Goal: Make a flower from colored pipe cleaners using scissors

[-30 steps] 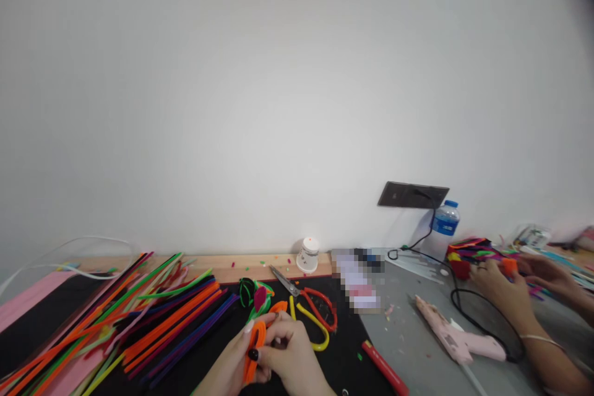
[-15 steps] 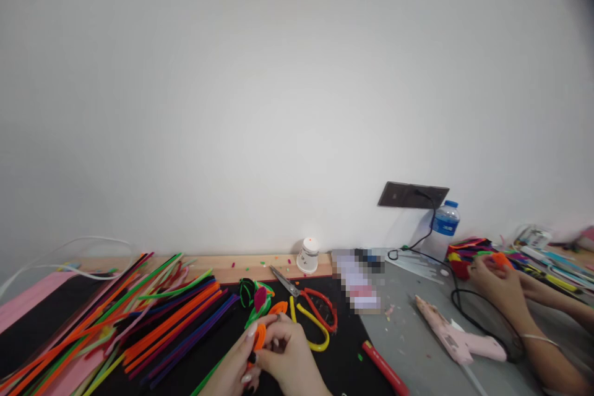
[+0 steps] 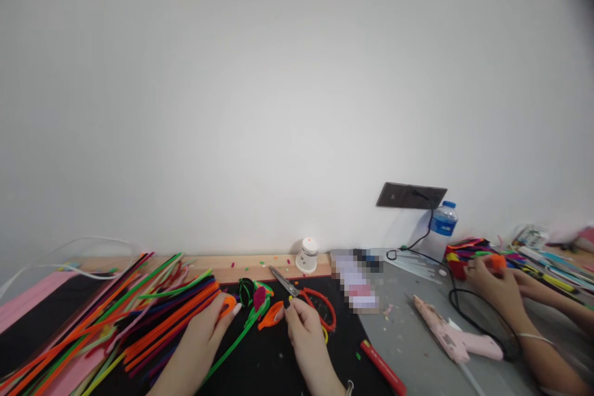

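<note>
My left hand (image 3: 202,337) reaches forward over the black mat and pinches a small orange pipe-cleaner loop (image 3: 228,304) at the edge of the pile of pipe cleaners (image 3: 139,315). My right hand (image 3: 304,331) is curled, its fingertips on an orange pipe-cleaner petal (image 3: 270,317). Between the hands lies a pipe-cleaner flower (image 3: 260,298) with a magenta bud, green and black loops and a long green stem (image 3: 229,343). Red-handled scissors (image 3: 312,302) lie just beyond my right hand.
A pink glue gun (image 3: 450,339) with a black cord lies on the grey mat to the right. A red tool (image 3: 383,368) lies near the front edge. A white cup (image 3: 307,255) and a water bottle (image 3: 443,219) stand by the wall. Another person's hands (image 3: 494,281) work at the far right.
My hands were together on an orange piece and have now parted. The left moved left toward the pile with an orange loop; the right moved forward with the orange petal.
</note>
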Demonstrator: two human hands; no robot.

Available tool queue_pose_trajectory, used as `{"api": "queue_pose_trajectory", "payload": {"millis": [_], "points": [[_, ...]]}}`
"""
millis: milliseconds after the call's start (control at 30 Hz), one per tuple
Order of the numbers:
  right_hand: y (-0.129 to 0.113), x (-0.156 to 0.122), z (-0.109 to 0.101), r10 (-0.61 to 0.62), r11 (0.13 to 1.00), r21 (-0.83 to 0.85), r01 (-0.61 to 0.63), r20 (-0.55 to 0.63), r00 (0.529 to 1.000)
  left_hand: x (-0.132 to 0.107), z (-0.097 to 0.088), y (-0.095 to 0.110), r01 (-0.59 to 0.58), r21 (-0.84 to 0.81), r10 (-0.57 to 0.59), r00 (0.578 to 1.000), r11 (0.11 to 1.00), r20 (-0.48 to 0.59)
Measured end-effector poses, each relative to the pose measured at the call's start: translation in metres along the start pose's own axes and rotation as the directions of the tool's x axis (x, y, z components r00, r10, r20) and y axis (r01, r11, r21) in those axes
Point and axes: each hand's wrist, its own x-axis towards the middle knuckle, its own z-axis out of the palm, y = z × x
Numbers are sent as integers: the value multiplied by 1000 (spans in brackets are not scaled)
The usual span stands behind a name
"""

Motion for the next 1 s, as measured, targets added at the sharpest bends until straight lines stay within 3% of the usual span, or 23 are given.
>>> {"api": "queue_pose_trajectory", "payload": {"millis": [133, 233, 400, 567, 667, 767, 1000], "points": [[-3, -2, 1, -89, 993, -78, 91, 34, 995, -3, 3, -11, -110, 253, 57, 976, 961, 209], [-6, -3, 1, -91, 990, -107, 97, 56, 994, -6, 4, -14, -124, 362, 36, 970, 924, 240], [-4, -3, 4, -82, 993, -78, 90, 96, 992, -12, 9, 1, -141, 217, 94, 973, 966, 212], [3, -5, 11, -113, 994, 16, 112, 152, 982, -20, 24, 13, -168, 125, 131, 956, 978, 262], [3, -6, 12, -63, 995, 91, 51, 135, 989, -21, 29, 9, -194, 135, 142, 936, 972, 322], [0, -4, 8, 28, 992, 122, -40, 105, 994, -22, 30, 6, -187, 157, 130, 940, 970, 316], [1, 7, -10, 28, 999, 28, -26, -61, 998, -23, 31, 9, -177, 147, 131, 952, 973, 276]]}}
